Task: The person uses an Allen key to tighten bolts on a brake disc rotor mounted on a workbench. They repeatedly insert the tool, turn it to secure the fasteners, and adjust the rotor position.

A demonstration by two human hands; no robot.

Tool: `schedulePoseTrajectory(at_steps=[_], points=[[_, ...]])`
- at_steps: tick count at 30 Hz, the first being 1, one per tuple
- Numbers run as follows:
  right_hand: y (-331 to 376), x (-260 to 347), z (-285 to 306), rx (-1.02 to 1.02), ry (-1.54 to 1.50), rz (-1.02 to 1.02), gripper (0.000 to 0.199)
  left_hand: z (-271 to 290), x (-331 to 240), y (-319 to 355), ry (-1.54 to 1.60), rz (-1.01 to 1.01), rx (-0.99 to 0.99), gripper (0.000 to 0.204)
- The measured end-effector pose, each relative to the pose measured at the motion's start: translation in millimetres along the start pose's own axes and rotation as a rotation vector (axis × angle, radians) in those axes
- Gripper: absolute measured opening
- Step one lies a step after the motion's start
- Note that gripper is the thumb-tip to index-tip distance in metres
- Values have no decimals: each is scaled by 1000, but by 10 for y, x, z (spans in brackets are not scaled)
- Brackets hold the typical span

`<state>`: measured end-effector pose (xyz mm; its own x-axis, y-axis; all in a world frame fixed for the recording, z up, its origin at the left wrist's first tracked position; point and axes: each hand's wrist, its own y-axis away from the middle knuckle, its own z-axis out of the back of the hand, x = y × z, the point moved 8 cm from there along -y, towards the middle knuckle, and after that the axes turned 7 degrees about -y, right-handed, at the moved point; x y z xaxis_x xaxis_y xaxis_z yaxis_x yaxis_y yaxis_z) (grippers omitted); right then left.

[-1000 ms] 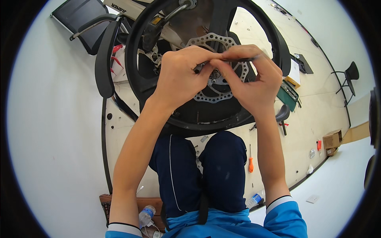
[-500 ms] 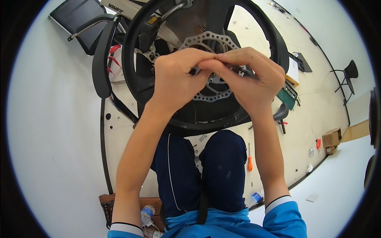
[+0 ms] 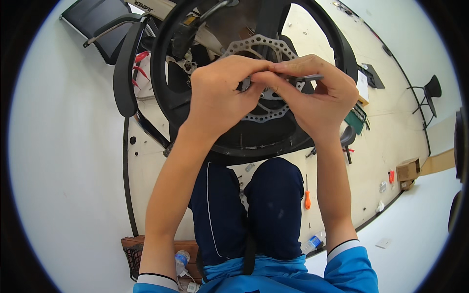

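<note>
Both hands meet above the middle of the black wheel (image 3: pixel 273 150), in front of its disc (image 3: pixel 268 118), a silver ring drilled with holes that shows above and below the fingers. The wheel lies just beyond the person's knees (image 3: pixel 274 205), which are in dark blue trousers.

The right hand (image 3: pixel 325 97) pinches a thin grey rod (image 3: pixel 310 78) between thumb and curled fingers; one end sticks out under the bent fingers, across the disc, and the other is hidden where the hands join. The left hand (image 3: pixel 221 95) is curled, back upward, its fingertips touching those of the right. A small dark part shows under its thumb side, but whether the hand grips it, the rod or nothing cannot be told.

A black armrest (image 3: pixel 125 68) stands just left of the wheel, with red handles (image 3: pixel 141 73) between them. To the right, on the pale floor (image 3: pixel 391 132), lies a green case (image 3: pixel 355 119). A screwdriver (image 3: pixel 307 200) with an orange handle lies beside the right knee. One bottle (image 3: pixel 311 242) lies by the right thigh, another (image 3: pixel 181 261) near the left forearm. Farther right are a carton (image 3: pixel 408 170) and a black chair (image 3: pixel 432 90).
</note>
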<state>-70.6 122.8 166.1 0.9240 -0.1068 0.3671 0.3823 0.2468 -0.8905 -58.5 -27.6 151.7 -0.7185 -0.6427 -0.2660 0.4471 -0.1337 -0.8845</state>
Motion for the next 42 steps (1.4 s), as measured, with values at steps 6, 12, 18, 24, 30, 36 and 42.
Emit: schedulePoseTrajectory(at_steps=[6, 12, 18, 24, 30, 36, 42], points=[[-72, 105, -82, 1, -105, -16, 25, -28, 5, 44, -22, 35, 22, 16], [-53, 146, -35, -31, -49, -14, 19, -48, 23, 56, -11, 16, 83, 17], [-14, 132, -4, -164, -11, 4, 17, 41, -29, 43, -28, 28, -146, 15], [-190, 480, -14, 48, 174, 167, 13, -3, -1, 59, 13, -15, -138, 16], [-227, 664, -98, 120, 379, 340, 11, 40, -32, 53, 47, 56, -77, 17], [-58, 666, -140, -182, 410, 263, 3, 7, -12, 88, 69, 81, -78, 16], [-69, 474, -141, -25, 122, 73, 9, 45, -10, 70, 57, 102, -18, 16]])
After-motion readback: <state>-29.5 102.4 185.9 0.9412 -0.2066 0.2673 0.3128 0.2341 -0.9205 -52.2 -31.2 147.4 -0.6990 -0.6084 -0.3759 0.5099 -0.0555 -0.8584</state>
